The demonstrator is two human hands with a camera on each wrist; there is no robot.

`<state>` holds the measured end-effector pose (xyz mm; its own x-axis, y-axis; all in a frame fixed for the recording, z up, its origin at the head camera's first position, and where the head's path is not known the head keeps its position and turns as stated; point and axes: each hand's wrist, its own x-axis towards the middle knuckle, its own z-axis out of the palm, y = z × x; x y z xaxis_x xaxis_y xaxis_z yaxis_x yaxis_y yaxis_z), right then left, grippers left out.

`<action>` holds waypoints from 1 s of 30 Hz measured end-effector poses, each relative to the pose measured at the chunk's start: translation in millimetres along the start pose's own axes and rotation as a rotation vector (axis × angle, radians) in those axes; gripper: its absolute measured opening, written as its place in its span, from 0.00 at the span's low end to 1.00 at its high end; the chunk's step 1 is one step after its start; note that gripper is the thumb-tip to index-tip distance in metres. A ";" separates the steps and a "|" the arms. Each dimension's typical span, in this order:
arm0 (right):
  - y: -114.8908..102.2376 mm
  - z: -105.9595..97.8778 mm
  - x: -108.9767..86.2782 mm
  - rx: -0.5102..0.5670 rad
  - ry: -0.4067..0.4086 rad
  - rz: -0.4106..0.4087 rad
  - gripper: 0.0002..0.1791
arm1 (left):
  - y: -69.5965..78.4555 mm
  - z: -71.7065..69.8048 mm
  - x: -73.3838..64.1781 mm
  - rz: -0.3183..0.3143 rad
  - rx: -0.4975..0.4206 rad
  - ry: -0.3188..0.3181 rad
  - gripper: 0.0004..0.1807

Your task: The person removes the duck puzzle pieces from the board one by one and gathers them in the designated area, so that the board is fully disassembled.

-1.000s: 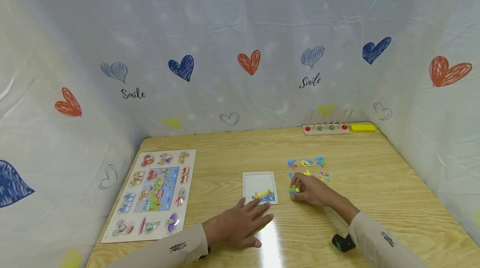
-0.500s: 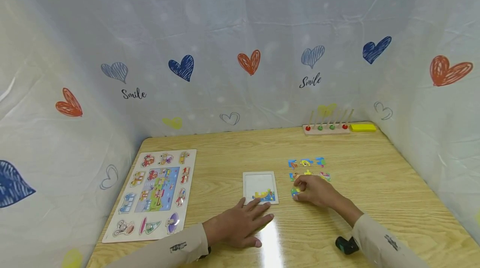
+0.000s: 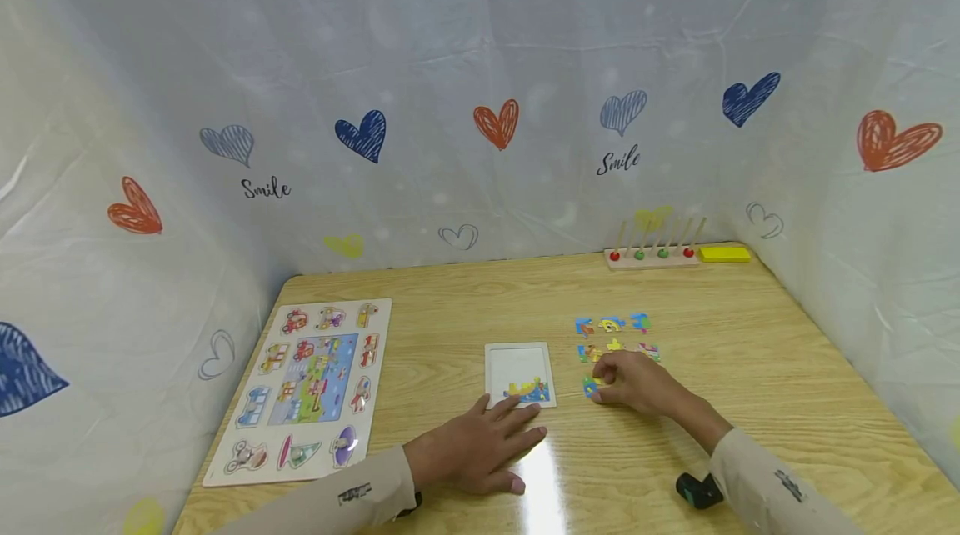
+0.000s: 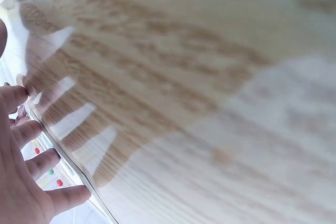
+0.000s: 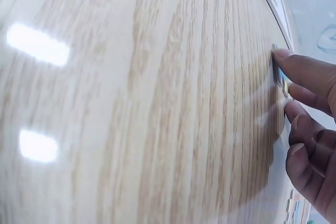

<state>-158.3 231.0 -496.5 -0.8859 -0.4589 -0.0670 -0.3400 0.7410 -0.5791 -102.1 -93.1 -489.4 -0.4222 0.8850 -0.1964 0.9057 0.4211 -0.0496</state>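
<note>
A white square puzzle tray [image 3: 517, 347] lies at the middle of the table, with joined yellow-and-blue pieces [image 3: 534, 391] along its lower right. My left hand [image 3: 491, 445] rests spread, its fingertips at the tray's near edge; in the left wrist view its fingers [image 4: 39, 163] are straight. Right of the tray, my right hand [image 3: 633, 383] holds a blue-green puzzle piece [image 3: 589, 387] at the table surface between thumb and index finger. The right wrist view shows the thumb against the edge of this piece [image 5: 276, 69]. The hand partly covers it.
Loose puzzle pieces lie in rows beyond the right hand, including a blue-and-yellow piece [image 3: 612, 325] and a pink one [image 3: 648, 352]. A large picture board [image 3: 300, 385] is at left. A peg stand [image 3: 651, 260] and a yellow block [image 3: 724, 254] stand at the back right.
My right hand has shifted slightly right and lowered the tilted piece flat onto the table. A piece in the row behind has come into view. The left hand stays still.
</note>
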 end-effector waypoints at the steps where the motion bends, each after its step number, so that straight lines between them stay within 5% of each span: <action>1: 0.0 -0.3 -0.5 0.004 -0.001 0.000 0.16 | 0.1 0.2 0.1 -0.002 -0.012 0.002 0.39; 30: 1.6 -2.5 -3.3 0.027 0.005 -0.058 0.15 | 4.5 0.8 4.6 0.003 -0.001 0.037 0.36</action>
<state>-156.7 234.9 -495.1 -0.8666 -0.4982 -0.0283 -0.3825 0.6996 -0.6036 -99.9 -87.2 -491.3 -0.4210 0.8928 -0.1604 0.9068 0.4189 -0.0483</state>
